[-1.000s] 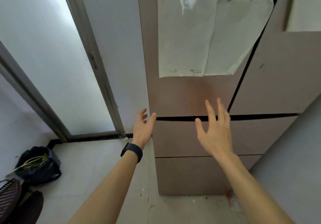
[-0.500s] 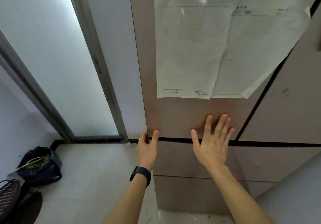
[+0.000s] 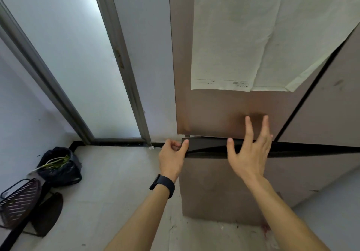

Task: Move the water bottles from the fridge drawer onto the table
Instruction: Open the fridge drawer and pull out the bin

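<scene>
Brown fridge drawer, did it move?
Yes. The pinkish-brown fridge drawer has slid outward: the dark gap below the upper fridge door is wider, with the left hand gripping its corner.

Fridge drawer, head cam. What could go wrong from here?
1. The left hand grips the drawer only at its top left corner; pulling there may skew or jam it.
2. The right hand is open in front of the dark gap under the upper door; its fingers could get pinched if the drawer slips back.
</scene>
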Available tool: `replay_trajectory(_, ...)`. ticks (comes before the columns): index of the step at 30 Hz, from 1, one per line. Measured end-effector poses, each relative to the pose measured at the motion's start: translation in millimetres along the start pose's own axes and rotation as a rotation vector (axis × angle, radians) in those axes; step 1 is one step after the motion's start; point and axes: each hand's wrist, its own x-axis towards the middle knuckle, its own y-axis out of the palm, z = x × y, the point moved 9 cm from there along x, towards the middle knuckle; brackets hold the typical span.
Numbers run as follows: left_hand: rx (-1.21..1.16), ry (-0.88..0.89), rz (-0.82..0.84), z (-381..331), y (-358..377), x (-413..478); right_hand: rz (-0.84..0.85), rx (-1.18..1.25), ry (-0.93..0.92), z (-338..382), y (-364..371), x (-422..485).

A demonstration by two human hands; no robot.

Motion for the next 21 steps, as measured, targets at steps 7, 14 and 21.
replay_trajectory(7,0.6,0.861,-0.046,-87.1,-0.2,-41.7,0.159,-0.066,0.09,-24.3,10.3,-27.0)
replay_trajectory(14,0.976,1.465,0.222,-147.7,89.1,-75.8,0.464,-0.251,0.09,-31.8,5.0,-41.0)
replay_trajectory(21,1.072,1.464,0.303,-160.8,156.6,-89.7,0.503,-0.106,0.177,-42.9,-41.1,-83.2)
